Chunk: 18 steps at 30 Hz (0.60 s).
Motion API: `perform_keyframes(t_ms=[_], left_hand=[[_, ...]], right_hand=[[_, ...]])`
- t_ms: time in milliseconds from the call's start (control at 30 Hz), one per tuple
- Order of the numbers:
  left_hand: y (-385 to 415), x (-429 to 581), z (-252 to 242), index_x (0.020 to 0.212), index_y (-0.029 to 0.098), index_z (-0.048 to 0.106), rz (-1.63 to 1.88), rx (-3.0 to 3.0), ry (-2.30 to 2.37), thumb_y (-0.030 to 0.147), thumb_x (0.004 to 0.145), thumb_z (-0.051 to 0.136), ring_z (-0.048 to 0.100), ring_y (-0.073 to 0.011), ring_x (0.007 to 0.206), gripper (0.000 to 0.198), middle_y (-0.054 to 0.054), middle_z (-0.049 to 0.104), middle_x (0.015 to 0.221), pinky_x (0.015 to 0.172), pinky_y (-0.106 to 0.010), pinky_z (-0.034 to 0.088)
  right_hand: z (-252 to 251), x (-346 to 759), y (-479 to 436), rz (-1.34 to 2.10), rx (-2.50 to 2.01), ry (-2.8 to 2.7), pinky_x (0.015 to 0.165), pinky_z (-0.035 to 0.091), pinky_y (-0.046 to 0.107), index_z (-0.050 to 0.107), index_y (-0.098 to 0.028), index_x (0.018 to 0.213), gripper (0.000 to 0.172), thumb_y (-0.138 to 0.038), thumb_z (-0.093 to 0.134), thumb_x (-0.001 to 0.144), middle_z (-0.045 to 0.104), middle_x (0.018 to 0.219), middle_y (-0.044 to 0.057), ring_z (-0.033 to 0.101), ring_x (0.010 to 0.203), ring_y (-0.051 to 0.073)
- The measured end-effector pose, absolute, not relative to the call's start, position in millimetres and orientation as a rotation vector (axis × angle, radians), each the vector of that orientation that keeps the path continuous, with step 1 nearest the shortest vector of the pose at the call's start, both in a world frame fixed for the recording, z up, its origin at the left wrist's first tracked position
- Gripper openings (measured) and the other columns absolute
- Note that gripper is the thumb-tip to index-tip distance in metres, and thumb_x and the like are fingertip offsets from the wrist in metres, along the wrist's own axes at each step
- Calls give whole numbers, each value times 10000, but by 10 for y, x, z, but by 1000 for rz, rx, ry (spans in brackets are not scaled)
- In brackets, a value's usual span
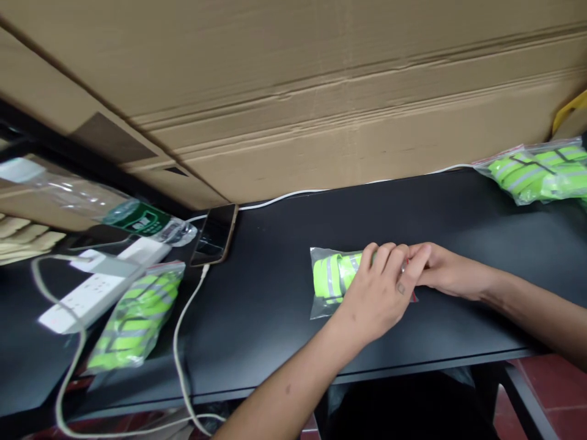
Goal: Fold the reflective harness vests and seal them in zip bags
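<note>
While both hands are meeting at its right end, the bagged vest (332, 278) is lying flat on the black table (284, 293).
My left hand (378, 293) is curling over the bag; my right hand (443, 272) is seemingly pinching its edge, though my left fingers are hiding the grip. Another packed vest (137, 318) is lying beside the power strip (98, 290).

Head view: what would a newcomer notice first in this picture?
Both hands, left hand and right hand, press a clear plastic bag of neon-green reflective straps at the middle of the black table. Similar bags lie at the far right and near left.
</note>
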<state>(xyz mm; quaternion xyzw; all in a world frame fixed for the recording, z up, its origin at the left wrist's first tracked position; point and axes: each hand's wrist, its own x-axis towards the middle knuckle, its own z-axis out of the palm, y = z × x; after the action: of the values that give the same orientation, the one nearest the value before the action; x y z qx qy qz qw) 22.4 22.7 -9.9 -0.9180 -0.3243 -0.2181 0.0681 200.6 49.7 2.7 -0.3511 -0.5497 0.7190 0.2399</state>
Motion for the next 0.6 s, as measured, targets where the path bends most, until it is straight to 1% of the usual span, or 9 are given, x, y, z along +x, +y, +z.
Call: perform_keyframes(t_ms=[67, 133, 233, 300, 333, 367, 433, 500, 600], left_hand=[[229, 232, -124, 1479, 97, 325, -658, -2773, -935, 147, 920, 538, 553, -295, 1072, 600, -143, 611, 1191, 990, -490, 396], [239, 243, -145, 1478, 112, 319, -666, -2779, -898, 127, 928, 515, 563, -283, 1037, 583, -126, 617, 1162, 975, -480, 407], [267, 229, -137, 1475, 98, 308, -709, -2809, -899, 126, 921, 522, 559, -279, 1049, 595, -128, 609, 1166, 979, -463, 425], [283, 184, -99, 1482, 93, 303, -741, -2834, -941, 157, 897, 580, 540, -285, 1126, 651, -142, 587, 1218, 1037, -469, 410], [285, 151, -74, 1488, 98, 307, -751, -2825, -1006, 199, 882, 626, 521, -296, 1179, 692, -152, 571, 1256, 1078, -486, 387], [282, 112, -48, 1491, 108, 320, -754, -2787, -1114, 259, 859, 679, 496, -316, 1233, 742, -165, 551, 1296, 1111, -511, 360], [262, 27, -9, 1473, 123, 384, -724, -2636, -1410, 406, 782, 777, 443, -380, 1309, 844, -200, 513, 1361, 1125, -579, 329], [234, -52, 1, 1411, 125, 477, -654, -2537, -1626, 494, 714, 819, 451, -422, 1305, 860, -214, 524, 1368, 1085, -606, 366], [211, -126, -26, 1360, 138, 536, -511, -2639, -1641, 497, 751, 772, 543, -390, 1228, 745, -183, 595, 1320, 1021, -563, 444]], right_hand=[[-33, 2036, 519, 1889, -1015, -1601, 599, 524, 240, 693, -160, 729, 56, -182, 688, 780, 684, 700, 4, 634, 630, 129], [-90, 2040, 526, 1789, -1065, -1690, 551, 507, 236, 673, -173, 656, 123, -164, 664, 779, 688, 647, -1, 645, 591, 138], [-134, 2021, 508, 1553, -1193, -1802, 527, 492, 232, 653, -191, 615, 157, -135, 647, 761, 684, 599, -19, 642, 552, 137], [-141, 2015, 486, 1434, -1226, -1795, 578, 528, 248, 706, -202, 749, 73, -140, 668, 755, 724, 682, -17, 681, 631, 160], [-145, 2020, 475, 1430, -1217, -1747, 620, 557, 272, 730, -212, 902, 151, -169, 686, 764, 756, 780, -5, 708, 706, 185], [-151, 2029, 467, 1453, -1207, -1681, 663, 582, 304, 711, -225, 1090, 308, -213, 702, 782, 777, 901, 16, 725, 783, 210], [-172, 2053, 456, 1503, -1224, -1574, 712, 606, 366, 545, -237, 1390, 585, -320, 704, 833, 766, 1107, 75, 734, 845, 234], [-193, 2068, 456, 1541, -1262, -1543, 683, 602, 383, 414, -217, 1488, 678, -395, 665, 884, 752, 1154, 122, 727, 764, 220], [-195, 2047, 480, 1601, -1174, -1536, 638, 586, 368, 389, -187, 1468, 649, -434, 626, 916, 772, 1048, 117, 699, 675, 194]])
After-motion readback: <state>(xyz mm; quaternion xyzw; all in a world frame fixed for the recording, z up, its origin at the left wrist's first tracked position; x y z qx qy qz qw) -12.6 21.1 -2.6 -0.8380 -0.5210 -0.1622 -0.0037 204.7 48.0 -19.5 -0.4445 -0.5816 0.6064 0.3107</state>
